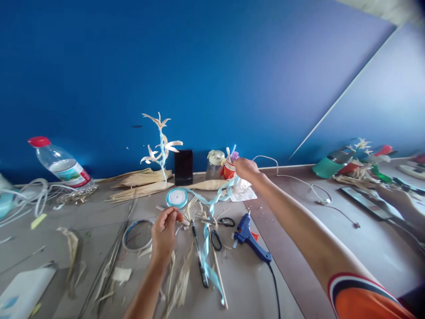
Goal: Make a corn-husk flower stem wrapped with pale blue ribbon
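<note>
My left hand (164, 231) is closed in a pinch over the table, left of the black pen (199, 254). A small pale piece shows by its fingertips; I cannot tell whether it is held. Farther back, my right hand (247, 170) is curled beside the red paper cup (227, 171), its fingertips hidden. Light blue ribbon (206, 243) runs from near that hand down across black-handled scissors (216, 240). The ribbon spool (176, 197) lies behind my left hand. A husk flower (162, 150) with a blue-wrapped stem stands at the back.
A blue glue gun (248, 237) lies right of the scissors, its cord trailing forward. A water bottle (64, 165), a tape roll (137, 235), dry husks (141, 179), a black phone (183, 167) and a glass jar (215, 164) are around. Another person's hand (396, 201) is at far right.
</note>
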`<state>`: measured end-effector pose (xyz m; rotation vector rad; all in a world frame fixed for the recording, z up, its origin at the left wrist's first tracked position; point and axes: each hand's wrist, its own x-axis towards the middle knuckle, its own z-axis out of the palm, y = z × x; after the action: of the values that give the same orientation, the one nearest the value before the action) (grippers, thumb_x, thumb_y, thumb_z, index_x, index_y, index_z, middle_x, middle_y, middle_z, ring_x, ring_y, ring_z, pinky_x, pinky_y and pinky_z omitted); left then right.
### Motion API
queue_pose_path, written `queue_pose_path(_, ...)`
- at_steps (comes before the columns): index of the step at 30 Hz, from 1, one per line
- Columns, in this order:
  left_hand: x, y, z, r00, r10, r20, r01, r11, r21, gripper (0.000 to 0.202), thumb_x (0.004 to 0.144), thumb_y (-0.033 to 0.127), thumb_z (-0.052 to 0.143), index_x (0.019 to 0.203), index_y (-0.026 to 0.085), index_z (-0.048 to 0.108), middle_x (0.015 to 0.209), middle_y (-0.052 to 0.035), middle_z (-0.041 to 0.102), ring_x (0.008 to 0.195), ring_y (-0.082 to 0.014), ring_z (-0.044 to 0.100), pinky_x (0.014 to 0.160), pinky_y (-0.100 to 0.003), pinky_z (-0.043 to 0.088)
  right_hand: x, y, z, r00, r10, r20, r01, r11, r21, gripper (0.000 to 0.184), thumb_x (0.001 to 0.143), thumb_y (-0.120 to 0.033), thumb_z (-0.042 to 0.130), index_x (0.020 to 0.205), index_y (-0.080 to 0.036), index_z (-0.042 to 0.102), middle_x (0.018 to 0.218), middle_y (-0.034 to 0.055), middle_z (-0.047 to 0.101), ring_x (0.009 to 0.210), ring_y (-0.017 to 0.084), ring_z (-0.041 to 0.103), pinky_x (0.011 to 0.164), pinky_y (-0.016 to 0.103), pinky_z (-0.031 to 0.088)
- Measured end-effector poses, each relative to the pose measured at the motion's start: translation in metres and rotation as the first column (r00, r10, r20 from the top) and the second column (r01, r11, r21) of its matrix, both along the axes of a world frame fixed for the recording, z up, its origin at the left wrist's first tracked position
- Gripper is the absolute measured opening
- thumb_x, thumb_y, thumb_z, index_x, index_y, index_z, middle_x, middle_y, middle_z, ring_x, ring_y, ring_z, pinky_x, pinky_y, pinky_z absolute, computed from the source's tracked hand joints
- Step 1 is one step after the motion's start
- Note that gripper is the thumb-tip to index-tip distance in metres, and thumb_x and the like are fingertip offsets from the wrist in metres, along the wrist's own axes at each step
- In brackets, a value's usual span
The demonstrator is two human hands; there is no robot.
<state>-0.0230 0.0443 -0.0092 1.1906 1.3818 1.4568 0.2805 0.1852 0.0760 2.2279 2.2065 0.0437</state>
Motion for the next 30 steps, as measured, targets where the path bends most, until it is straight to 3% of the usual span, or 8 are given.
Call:
queue_pose_path(7,0.001,0.001,-0.001,1.0,0.007,0.016,-0.006,1.0,-0.018,0.026,0.079,0.037,0.054,0.089,0.015,0.061,0.068,-0.0022,0.066,0.064,-0.0149,0.063,0.064,-0.027,0.049,-0.001,0.007,0.008,0.999,-0.026,0.047,0.027,1.0,-0.004,0.022,0.079,-0.02,0.05,0.098,-0.016,0.062,0.089,0.0134,0.067,0.078,0.022,0.062,0.063,0.027,0.042)
queue_pose_path(11,0.001,0.001,-0.002,1.0,0.016,0.007,-0.016,1.0,-0.004,0.025,0.078,0.036,0.054,0.089,0.015,0.061,0.068,-0.0027,0.066,0.063,-0.0153,0.063,0.063,-0.028,0.049,0.005,0.01,0.014,1.0,-0.025,0.017,0.024,0.999,0.025,0.019,0.081,-0.02,0.046,0.084,-0.017,0.064,0.08,0.0089,0.067,0.067,0.017,0.06,0.057,0.024,0.038)
queue_pose_path(15,0.001,0.001,-0.001,1.0,0.015,-0.012,-0.015,1.0,-0.008,0.026,0.078,0.036,0.053,0.09,0.015,0.062,0.068,-0.003,0.066,0.064,-0.016,0.063,0.063,-0.028,0.049,0.012,0.012,0.019,1.0,-0.015,-0.017,0.017,0.991,0.131,0.024,0.082,-0.02,0.041,0.076,-0.017,0.064,0.078,0.0068,0.066,0.067,0.016,0.058,0.057,0.024,0.035)
queue_pose_path(22,0.001,0.001,-0.003,1.0,0.008,-0.013,-0.008,1.0,-0.01,0.027,0.078,0.037,0.053,0.091,0.015,0.062,0.069,-0.0026,0.067,0.065,-0.0154,0.063,0.065,-0.027,0.048,0.018,0.0,0.024,0.997,0.058,-0.059,-0.033,0.935,0.354,0.021,0.082,-0.021,0.043,0.081,-0.018,0.064,0.092,0.0067,0.065,0.078,0.017,0.057,0.064,0.024,0.037)
queue_pose_path(26,0.002,-0.001,-0.001,0.999,-0.003,-0.047,0.001,0.999,-0.044,0.027,0.079,0.037,0.053,0.092,0.016,0.062,0.069,-0.0026,0.067,0.064,-0.0155,0.063,0.061,-0.026,0.048,0.029,-0.004,0.039,0.992,0.106,-0.065,-0.06,0.866,0.497,0.018,0.079,-0.02,0.046,0.078,-0.017,0.064,0.086,0.0055,0.065,0.074,0.017,0.056,0.062,0.025,0.038)
queue_pose_path(30,0.004,-0.002,0.003,0.999,-0.004,-0.044,0.002,0.999,-0.044,0.025,0.078,0.036,0.053,0.09,0.016,0.062,0.068,-0.0028,0.067,0.062,-0.0155,0.062,0.055,-0.025,0.047,0.049,-0.004,0.056,0.997,0.048,-0.063,-0.006,0.838,0.545,0.019,0.079,-0.021,0.046,0.081,-0.016,0.065,0.088,0.0066,0.065,0.076,0.018,0.056,0.065,0.027,0.039)
